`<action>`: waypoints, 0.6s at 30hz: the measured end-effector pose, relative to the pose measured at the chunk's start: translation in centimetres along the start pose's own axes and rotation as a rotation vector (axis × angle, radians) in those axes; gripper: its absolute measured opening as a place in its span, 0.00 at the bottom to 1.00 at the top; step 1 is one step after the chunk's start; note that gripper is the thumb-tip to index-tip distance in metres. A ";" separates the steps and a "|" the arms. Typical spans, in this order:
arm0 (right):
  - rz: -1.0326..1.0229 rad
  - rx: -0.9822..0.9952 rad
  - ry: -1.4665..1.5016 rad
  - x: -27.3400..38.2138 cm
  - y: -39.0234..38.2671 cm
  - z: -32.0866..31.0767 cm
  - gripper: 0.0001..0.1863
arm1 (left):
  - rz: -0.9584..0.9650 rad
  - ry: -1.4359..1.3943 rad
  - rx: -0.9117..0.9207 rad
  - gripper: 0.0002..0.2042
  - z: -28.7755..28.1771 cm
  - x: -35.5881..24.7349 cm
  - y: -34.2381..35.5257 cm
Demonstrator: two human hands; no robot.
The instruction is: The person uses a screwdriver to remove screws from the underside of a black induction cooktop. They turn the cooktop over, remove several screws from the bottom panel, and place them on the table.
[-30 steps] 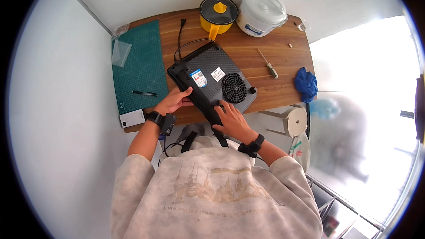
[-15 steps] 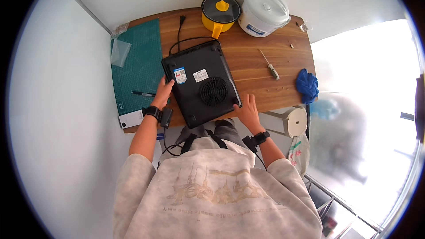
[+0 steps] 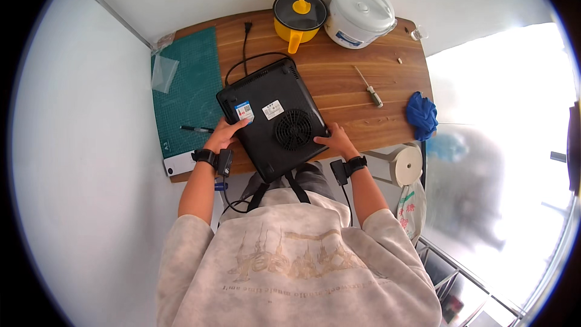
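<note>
A flat black induction cooktop (image 3: 266,139), its underside facing up, shows a round fan grille (image 3: 293,129) and two stickers. It lies tilted across the table's near edge, its near corner over my lap. My left hand (image 3: 224,135) grips the left side, thumb on top by the blue-and-white sticker (image 3: 243,111). On the right side, my right hand (image 3: 339,140) holds the edge with its thumb on top beside the grille. The fingers under the cooktop are hidden. Its black cord (image 3: 245,54) curves behind it and ends in a plug (image 3: 248,26).
A green cutting mat (image 3: 187,97) with a pen (image 3: 196,129) lies left. At the back stand a yellow pot (image 3: 295,36) and a white lidded cooker (image 3: 360,15). To the right are a screwdriver (image 3: 374,94) and a blue cloth (image 3: 421,116); a stool (image 3: 405,166) stands below.
The cooktop has shifted slightly toward me. My left thumb has moved farther onto its underside, and my right hand has moved up its right edge, thumb now on top.
</note>
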State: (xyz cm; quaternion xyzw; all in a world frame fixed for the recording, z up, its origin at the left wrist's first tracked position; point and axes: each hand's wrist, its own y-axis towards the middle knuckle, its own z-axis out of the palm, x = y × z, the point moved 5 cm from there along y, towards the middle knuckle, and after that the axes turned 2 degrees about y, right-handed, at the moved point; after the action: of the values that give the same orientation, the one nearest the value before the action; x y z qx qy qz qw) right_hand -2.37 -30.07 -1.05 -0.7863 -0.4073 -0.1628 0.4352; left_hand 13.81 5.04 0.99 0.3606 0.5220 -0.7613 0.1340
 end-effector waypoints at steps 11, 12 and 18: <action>-0.035 0.294 0.393 -3.6 1.7 2.4 0.34 | 0.174 -0.191 -0.008 0.44 -0.7 2.5 1.3; -0.045 0.251 0.285 -3.1 1.1 2.1 0.33 | 0.185 -0.182 -0.004 0.44 -0.6 2.5 1.1; 0.012 0.132 0.162 -2.1 -1.8 1.4 0.33 | 0.262 -0.205 0.017 0.41 0.7 2.2 0.4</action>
State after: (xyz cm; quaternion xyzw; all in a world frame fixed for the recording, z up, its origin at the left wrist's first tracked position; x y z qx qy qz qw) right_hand -5.19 -29.50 -2.13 -0.7425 -0.3759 -0.1961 0.5186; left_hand 12.17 4.64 -0.65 0.3471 0.4476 -0.7744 0.2818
